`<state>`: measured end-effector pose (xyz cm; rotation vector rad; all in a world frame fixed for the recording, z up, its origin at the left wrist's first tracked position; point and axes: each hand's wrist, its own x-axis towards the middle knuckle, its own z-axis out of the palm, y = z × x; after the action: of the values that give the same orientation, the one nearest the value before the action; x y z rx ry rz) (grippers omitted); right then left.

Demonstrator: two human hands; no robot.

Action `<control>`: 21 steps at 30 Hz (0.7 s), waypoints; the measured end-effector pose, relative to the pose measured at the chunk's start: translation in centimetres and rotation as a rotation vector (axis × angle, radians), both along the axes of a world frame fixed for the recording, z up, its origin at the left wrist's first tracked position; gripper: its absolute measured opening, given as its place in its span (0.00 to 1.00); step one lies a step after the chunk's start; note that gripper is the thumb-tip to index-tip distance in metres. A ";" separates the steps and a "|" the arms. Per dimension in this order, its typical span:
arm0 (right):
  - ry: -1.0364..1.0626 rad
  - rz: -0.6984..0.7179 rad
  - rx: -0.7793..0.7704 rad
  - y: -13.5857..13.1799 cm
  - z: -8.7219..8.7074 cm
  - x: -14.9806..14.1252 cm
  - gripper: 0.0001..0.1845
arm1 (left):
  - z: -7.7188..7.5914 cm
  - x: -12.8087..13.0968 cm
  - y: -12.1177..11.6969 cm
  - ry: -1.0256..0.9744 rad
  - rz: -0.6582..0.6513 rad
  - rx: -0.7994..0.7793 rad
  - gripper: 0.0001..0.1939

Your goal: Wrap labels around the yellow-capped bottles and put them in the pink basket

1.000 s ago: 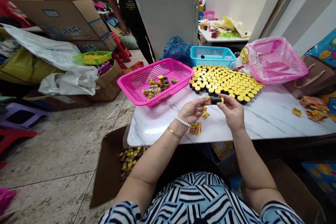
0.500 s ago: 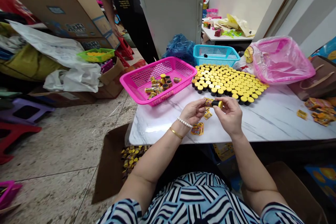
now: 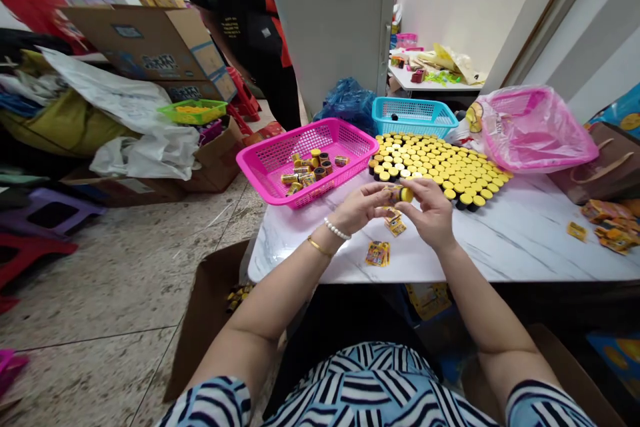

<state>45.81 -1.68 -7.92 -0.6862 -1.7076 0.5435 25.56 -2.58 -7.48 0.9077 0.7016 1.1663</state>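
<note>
A small dark cylindrical container with a yellow cap [image 3: 406, 195] is held sideways above the table between both my hands. My left hand [image 3: 364, 207] pinches its left, label-coloured end. The fingers and thumb of my right hand [image 3: 431, 212] close around the capped end. Just below lie a few printed yellow labels [image 3: 396, 225], with a further small stack of labels [image 3: 378, 253] near the table edge. Behind my hands, many upright yellow-capped containers [image 3: 440, 163] stand packed together. To the left, a pink basket [image 3: 260, 173] has several labelled containers lying inside.
The marbled white table [image 3: 500, 247] also bears a blue basket [image 3: 415, 121], a bagged pink basket [image 3: 545, 163] and yellow-orange packets [image 3: 610, 223] at right. An open cardboard box [image 3: 200, 320] with containers stands below left. A person in dark clothes [image 3: 245, 27] stands behind.
The container has shifted slightly left and turned so its cap faces me more, with both hands still on it. The view has tilted upward a little, and the person behind has shifted.
</note>
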 end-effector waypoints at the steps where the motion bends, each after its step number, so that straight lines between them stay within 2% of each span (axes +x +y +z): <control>1: -0.088 0.035 0.014 1.0 0.6 -0.2 0.24 | 0.3 -0.6 0.7 0.015 -0.008 0.013 0.24; 3: -0.196 0.115 0.020 3.0 1.5 -0.7 0.23 | 0.6 -1.6 2.0 0.053 0.043 0.041 0.22; 6: -0.195 0.205 -0.004 5.2 1.6 -1.4 0.23 | 0.1 -2.8 2.8 0.064 0.081 0.057 0.24; 10: -0.203 0.151 0.115 5.4 -0.3 -2.2 0.13 | -1.8 -3.1 2.7 0.021 0.093 -0.004 0.25; 12: -0.201 0.102 0.121 4.9 -1.6 -2.6 0.11 | -2.8 -2.9 2.6 0.039 0.102 0.028 0.24; 14: -0.143 0.075 -0.042 4.5 -2.6 -3.0 0.11 | -3.4 -2.8 2.7 0.103 0.133 0.121 0.23; 16: -0.056 0.093 -0.312 4.3 -3.2 -3.3 0.15 | -3.8 -2.7 2.8 0.182 0.147 0.188 0.23; 18: 0.008 0.147 -0.520 4.6 -3.4 -3.2 0.18 | -4.0 -2.8 2.8 0.213 0.101 0.163 0.24; 21: 0.046 0.283 -0.624 5.2 -3.4 -2.4 0.22 | -4.3 -3.0 2.8 0.168 0.021 0.036 0.26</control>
<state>43.42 3.56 -11.32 -0.8585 -1.6003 1.3134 22.53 0.19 -11.78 1.0393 0.8291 1.1335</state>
